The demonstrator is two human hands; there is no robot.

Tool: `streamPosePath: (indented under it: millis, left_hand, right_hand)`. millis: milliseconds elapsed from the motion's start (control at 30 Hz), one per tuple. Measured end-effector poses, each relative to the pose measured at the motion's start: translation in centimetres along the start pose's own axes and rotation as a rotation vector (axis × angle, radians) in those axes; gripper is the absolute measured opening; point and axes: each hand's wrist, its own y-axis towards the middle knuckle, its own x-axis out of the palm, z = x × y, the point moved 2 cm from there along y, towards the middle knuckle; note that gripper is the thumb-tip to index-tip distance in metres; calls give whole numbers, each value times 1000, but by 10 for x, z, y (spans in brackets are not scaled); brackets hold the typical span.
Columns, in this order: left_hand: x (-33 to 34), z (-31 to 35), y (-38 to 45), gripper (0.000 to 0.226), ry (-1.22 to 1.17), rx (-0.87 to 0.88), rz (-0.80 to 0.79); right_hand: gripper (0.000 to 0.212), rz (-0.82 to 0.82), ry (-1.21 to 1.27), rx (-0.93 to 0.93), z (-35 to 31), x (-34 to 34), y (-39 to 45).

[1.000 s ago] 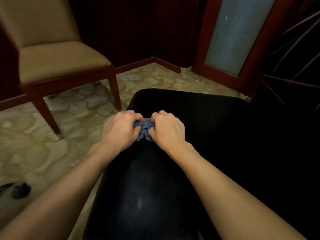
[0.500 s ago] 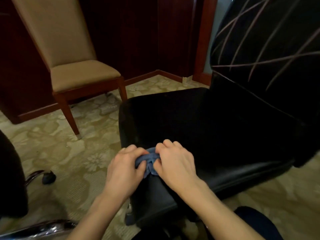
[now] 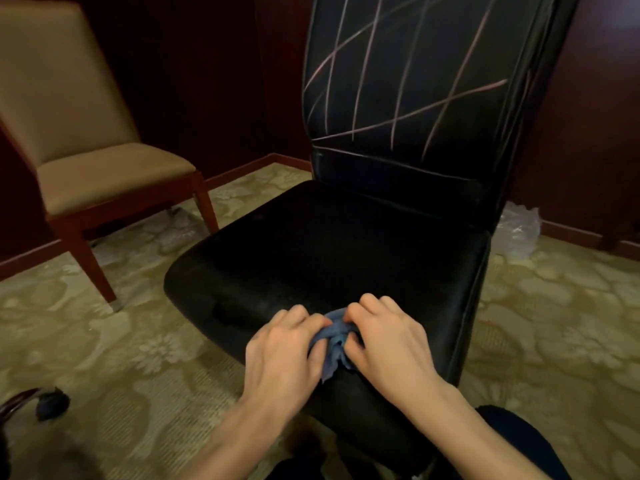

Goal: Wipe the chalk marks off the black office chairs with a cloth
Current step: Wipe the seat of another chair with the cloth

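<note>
Both forearms bare, no sleeves; dark trousers (image 3: 512,441) at bottom right

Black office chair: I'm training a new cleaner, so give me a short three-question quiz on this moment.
1. True or false: the backrest of the black office chair is free of chalk lines.
2. What do the left hand and right hand hold between them? A) blue cloth B) sponge C) brush
3. Where on the chair are the hands working?

Key: 1. False; pale chalk lines cross it. 2. A, the blue cloth. 3. At the front edge of the seat.
</note>
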Motion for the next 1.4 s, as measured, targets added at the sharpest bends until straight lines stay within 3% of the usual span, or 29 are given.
streamPosePath:
  millis: [100, 233, 333, 733, 1033, 1267, 1400]
  left_hand:
    - [-2, -20, 0, 22, 61, -21, 45]
    - [-9, -65, 9, 21, 52, -173, 82]
    - [-9, -70, 13, 25, -26, -188, 70]
    - [12, -7, 7, 19, -159, -118, -23]
    - [19, 49, 34, 22, -95, 18, -116]
    - [-13, -4, 40, 26, 54, -118, -69]
    - [-29, -53, 33, 26, 82, -299, -52]
  right_hand:
    - [15, 74, -21, -58, -17, 3, 11]
    - [11, 76, 12, -99, -58, 20, 45]
    - [28, 7, 39, -91, -63, 29, 53]
    - [22, -56, -83, -128, -4, 3, 23]
    - [20, -215, -98, 79, 42, -26, 4]
    - [19, -89, -17, 14, -5, 2, 28]
    - [16, -37, 31, -87, -48, 22, 60]
